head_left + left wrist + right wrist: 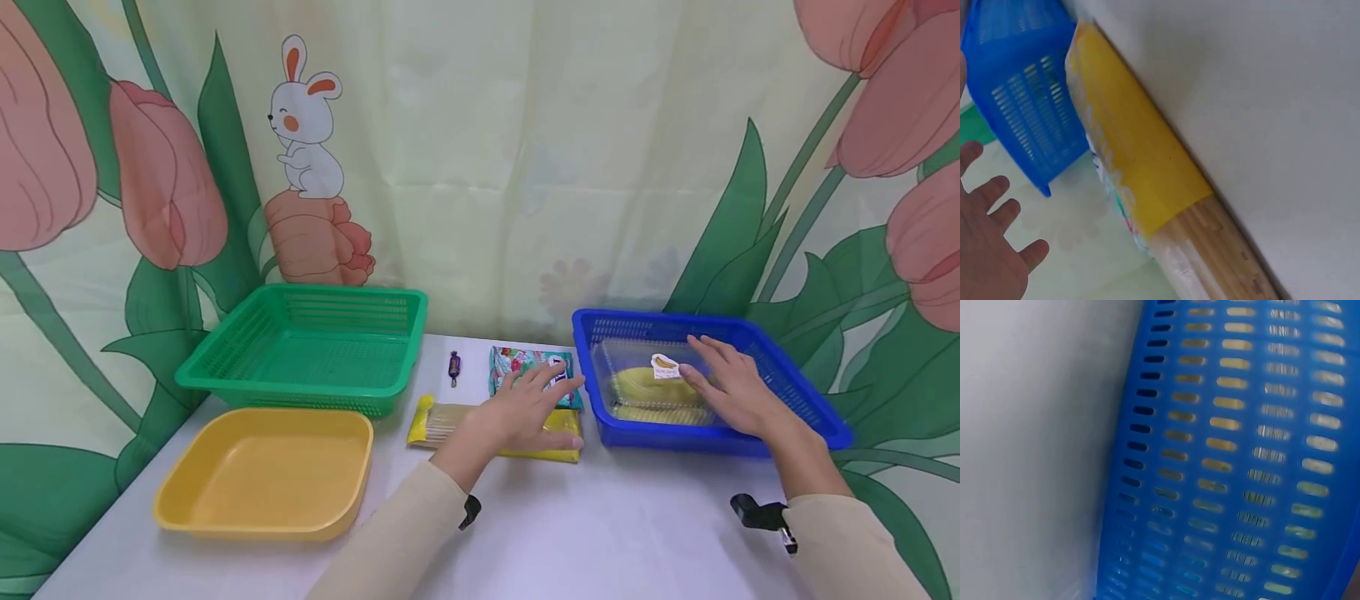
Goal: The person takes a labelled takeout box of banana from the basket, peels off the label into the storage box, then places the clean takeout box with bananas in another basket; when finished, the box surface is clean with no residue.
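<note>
My left hand (pixel 525 408) hovers with spread fingers over a yellow pack of dried noodle sticks (pixel 442 423) and overlaps a teal snack bag (pixel 516 360) behind it. In the left wrist view, its fingers stand apart from the noodle pack, with nothing between them. At the right, my right hand (pixel 738 392) is over a clear plastic box (pixel 630 354) in the blue basket (pixel 637 435), fingers extended at the box's right side. Yellow food and a banana sticker (pixel 664 367) show on the box. Only the slotted basket wall (pixel 1210 450) fills the right wrist view; the hand is hidden there.
A small dark wrapped candy (pixel 454 368) lies left of the snack bag. Farther left stand a green slotted basket (pixel 300 396) and, nearer, a shallow yellow tray (pixel 258 532). A printed curtain (pixel 465 167) hangs behind the white table (pixel 600 525).
</note>
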{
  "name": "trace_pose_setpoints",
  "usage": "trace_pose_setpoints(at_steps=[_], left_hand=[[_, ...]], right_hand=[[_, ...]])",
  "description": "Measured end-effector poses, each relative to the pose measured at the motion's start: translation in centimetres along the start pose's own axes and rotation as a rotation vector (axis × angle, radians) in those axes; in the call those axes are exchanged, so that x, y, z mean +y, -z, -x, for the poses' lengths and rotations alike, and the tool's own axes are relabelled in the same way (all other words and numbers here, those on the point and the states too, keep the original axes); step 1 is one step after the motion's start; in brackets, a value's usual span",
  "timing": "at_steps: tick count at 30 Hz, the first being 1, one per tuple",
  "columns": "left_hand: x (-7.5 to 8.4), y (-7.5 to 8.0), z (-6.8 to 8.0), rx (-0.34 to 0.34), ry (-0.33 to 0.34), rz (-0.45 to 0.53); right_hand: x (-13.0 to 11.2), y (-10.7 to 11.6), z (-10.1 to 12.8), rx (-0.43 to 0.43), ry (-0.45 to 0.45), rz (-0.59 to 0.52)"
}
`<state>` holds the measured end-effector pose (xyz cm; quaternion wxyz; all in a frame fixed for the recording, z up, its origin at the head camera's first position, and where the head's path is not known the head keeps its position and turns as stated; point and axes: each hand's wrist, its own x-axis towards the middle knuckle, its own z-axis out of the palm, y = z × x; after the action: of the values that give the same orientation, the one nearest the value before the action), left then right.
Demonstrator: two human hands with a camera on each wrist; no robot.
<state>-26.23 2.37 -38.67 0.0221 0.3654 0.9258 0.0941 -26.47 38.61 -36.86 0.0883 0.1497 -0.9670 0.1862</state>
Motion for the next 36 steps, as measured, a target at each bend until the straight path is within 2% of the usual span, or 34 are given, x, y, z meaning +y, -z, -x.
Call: trace_pose_setpoints(at_steps=[4, 10, 17, 26, 31, 36], left_hand=[[0.4, -0.3, -0.3, -0.006, -0.013, 0.026], [1.0, -0.2, -1.5, 0.039, -0.047, 0.085], [1.5, -0.5, -2.6, 0.049, -0.027, 0.157], [1.1, -1.2, -3.6, 0.068, -0.020, 0.198], [1.1, -1.6, -3.9, 0.074, -0.007, 0.189], [0.9, -1.6, -4.2, 0.093, -0.008, 0.222]], right_hand=[[0.9, 0.0, 0.2, 0.006, -0.025, -0.048], [1.8, 0.6, 0.1, -0.015, -0.069, -0.058], [2.3, 0.8, 0.2, -0.061, -0.099, -0.102], [3.0, 0.7, 0.2, -0.167, -0.187, -0.165], [3.3, 0.9, 0.2, -0.198, -0.213, -0.172], [3.4, 1.3, 0.2, -0.244, -0.222, -0.184]])
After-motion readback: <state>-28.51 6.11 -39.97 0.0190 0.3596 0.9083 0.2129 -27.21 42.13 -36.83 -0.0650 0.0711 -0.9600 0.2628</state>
